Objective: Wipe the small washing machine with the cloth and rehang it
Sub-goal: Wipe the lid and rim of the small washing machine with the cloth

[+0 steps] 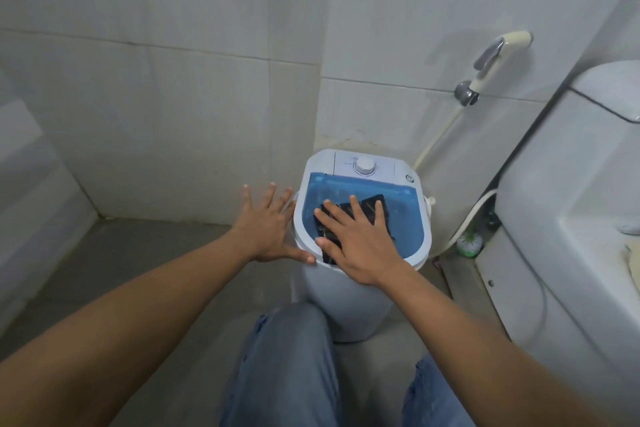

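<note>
A small white washing machine (346,298) with a blue see-through lid (405,218) and a white dial (364,166) stands on the floor against the tiled wall. A dark cloth (377,210) lies flat on the lid. My right hand (360,243) presses flat on the cloth, fingers spread. My left hand (266,225) is spread wide at the machine's left side, its thumb touching the front left rim.
A toilet cistern and bowl (568,218) stand close on the right. A bidet sprayer (491,59) hangs on the wall above the machine, its hose running down. A green-and-white brush (469,243) sits between machine and toilet. My jeans-clad knees (291,364) are just before the machine.
</note>
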`<state>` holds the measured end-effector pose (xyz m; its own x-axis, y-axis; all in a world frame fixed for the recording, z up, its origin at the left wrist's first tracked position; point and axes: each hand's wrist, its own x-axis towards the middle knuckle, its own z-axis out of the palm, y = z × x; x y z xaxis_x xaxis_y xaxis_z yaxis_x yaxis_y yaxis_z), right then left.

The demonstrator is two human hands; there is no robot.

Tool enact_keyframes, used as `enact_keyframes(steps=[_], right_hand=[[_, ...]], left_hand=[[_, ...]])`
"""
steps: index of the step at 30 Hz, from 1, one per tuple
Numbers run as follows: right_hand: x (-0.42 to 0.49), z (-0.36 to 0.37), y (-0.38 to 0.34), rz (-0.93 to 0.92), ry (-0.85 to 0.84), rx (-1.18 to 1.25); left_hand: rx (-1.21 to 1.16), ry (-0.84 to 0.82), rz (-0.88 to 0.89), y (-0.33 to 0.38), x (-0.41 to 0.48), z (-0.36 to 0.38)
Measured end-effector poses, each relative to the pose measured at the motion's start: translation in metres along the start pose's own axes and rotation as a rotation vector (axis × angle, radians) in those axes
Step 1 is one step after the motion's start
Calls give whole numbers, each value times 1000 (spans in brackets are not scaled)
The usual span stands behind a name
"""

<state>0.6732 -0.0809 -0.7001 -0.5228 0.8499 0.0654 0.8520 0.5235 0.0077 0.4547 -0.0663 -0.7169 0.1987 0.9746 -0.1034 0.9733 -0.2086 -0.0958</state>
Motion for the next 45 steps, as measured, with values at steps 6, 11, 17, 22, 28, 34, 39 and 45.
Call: enact_keyframes(steps=[6,11,17,22,28,34,39,45], right_hand=[[-7,4,33,188,-43,55],[-9,5,76,321,-12,55],[-15,0,103,409,250,370],[1,-14,41,14,300,262],[30,-10,7,-25,44,147],[46,4,5,-88,39,93],[63,1,12,-34,7,135],[66,6,41,167,-36,142]], left_hand=[[0,5,12,-1,3,2],[-10,3,12,-2,3,2],[-17,-26,13,1,-2,-6],[-42,-34,7,1,0,-2],[-42,-32,11,0,2,-2],[-51,-40,5,-1,3,3],[-25,-44,5,1,2,-4],[-2,-107,-14,4,2,-9]])
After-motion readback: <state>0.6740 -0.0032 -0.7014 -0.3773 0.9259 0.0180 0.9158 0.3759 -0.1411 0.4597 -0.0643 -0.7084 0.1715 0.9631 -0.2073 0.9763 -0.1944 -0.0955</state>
